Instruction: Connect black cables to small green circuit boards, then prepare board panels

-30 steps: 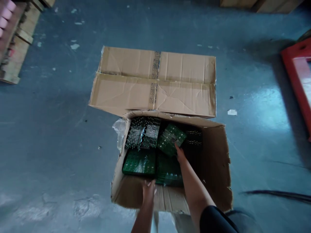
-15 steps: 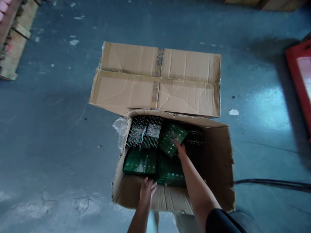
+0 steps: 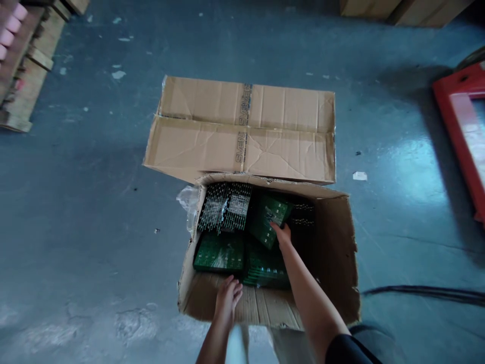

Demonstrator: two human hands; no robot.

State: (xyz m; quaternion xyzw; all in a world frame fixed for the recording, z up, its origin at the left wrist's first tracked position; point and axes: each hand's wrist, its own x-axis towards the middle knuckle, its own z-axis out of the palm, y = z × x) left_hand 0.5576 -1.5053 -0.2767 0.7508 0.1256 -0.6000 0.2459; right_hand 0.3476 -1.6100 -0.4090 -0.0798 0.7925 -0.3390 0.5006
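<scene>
An open cardboard box (image 3: pixel 335 242) in front of me holds several stacks of green circuit boards. My right hand (image 3: pixel 282 235) is closed on the near right edge of a circuit board stack (image 3: pixel 267 215), which lies at an angle in the box. Over the near wall of the box, my left hand (image 3: pixel 229 293) is open with its fingers loosely bent, holding nothing. Just beyond it lies a plastic-wrapped stack of boards (image 3: pixel 220 252). More boards (image 3: pixel 267 267) are piled to its right. Wrapped boards standing on edge (image 3: pixel 227 206) fill the far left corner.
A taped closed carton (image 3: pixel 288 108) stands directly behind the open box. Clear plastic film (image 3: pixel 188 199) hangs outside its left wall. A wooden pallet (image 3: pixel 38 58) is at the upper left, a red metal frame (image 3: pixel 452 116) at the right. Black cables (image 3: pixel 420 289) run along the floor.
The circuit board stack under my right hand has tilted slightly, and its shine has changed. My left hand stays almost in place. The whole view has shifted a little.
</scene>
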